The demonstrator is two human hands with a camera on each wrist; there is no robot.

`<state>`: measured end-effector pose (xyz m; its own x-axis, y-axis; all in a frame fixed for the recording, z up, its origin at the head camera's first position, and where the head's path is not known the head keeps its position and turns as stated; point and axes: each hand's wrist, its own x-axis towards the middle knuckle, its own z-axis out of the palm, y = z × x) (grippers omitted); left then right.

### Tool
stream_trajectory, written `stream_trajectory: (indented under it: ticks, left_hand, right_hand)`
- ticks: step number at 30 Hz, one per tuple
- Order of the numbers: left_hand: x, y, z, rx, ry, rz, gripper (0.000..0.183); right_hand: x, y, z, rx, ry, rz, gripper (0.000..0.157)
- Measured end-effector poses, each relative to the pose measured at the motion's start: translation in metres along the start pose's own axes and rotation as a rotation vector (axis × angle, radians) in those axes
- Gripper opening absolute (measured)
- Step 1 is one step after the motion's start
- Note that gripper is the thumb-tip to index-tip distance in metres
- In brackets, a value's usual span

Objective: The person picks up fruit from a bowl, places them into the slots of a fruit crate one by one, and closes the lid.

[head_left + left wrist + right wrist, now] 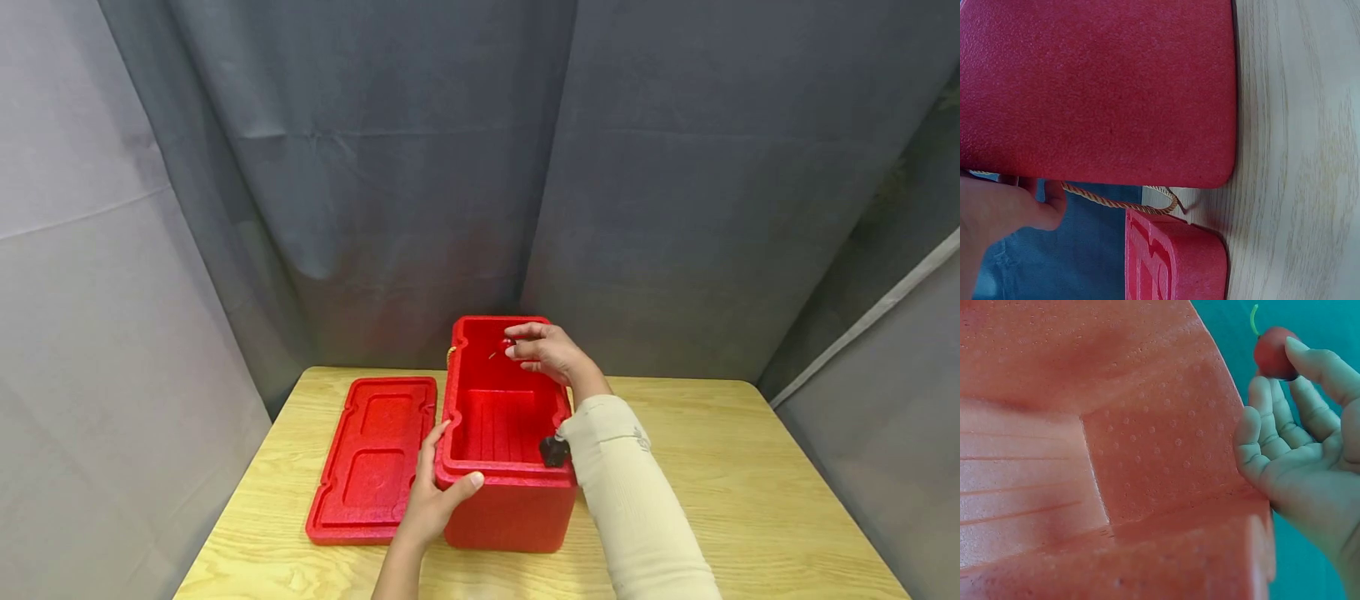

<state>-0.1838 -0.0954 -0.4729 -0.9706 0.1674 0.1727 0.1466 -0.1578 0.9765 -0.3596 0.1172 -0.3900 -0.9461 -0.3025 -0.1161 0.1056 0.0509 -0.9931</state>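
Fruit point(1272, 353), small, round, red, is held by the right hand point(551, 350) at the far end of the box opening. It is pinched between thumb and fingertip; which finger is opposite the thumb can't be told for sure. Remaining fingers are loosely curved, not pressed on the fruit. Green stem point(1254, 320) is seen sticking out from the fruit in the right wrist view; exact height over the rim can't be told.

Box point(510, 517), red, is placed upright on the table point(712, 458), open at the top. Grooves are seen on its floor, small dots on an inner wall. Its near left corner is gripped by the left hand point(431, 504): thumb is laid over the near rim, fingers are set along the left side, spread away from the thumb; some fingers are partly hidden.

Rope point(1110, 201) is looped at the box's left side, toward the lid. Lid point(382, 458), red, is laid flat left of the box, recessed face up. Right forearm is covered by a pale sleeve point(637, 492); black piece point(555, 451) is seen by its cuff. Grey curtain point(375, 167) is hung behind the table.
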Motion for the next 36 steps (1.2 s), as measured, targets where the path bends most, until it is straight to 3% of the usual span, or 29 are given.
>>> stream_trajectory:
  ticks: [6, 18, 36]
  left_hand:
    - [-0.0008, -0.0009, -0.0008, 0.007, 0.006, -0.006, 0.080]
    - [0.0009, 0.0003, 0.0045, 0.012, -0.004, 0.012, 0.080]
    - [0.0048, -0.0016, 0.0077, -0.007, -0.013, 0.007, 0.082]
  right_hand:
    - [0.0036, 0.0035, 0.0015, -0.043, -0.008, 0.013, 0.032]
    - [0.0013, -0.0018, 0.0025, -0.277, -0.025, 0.040, 0.032]
    - [0.0019, -0.0009, -0.0020, -0.211, -0.010, 0.055, 0.036]
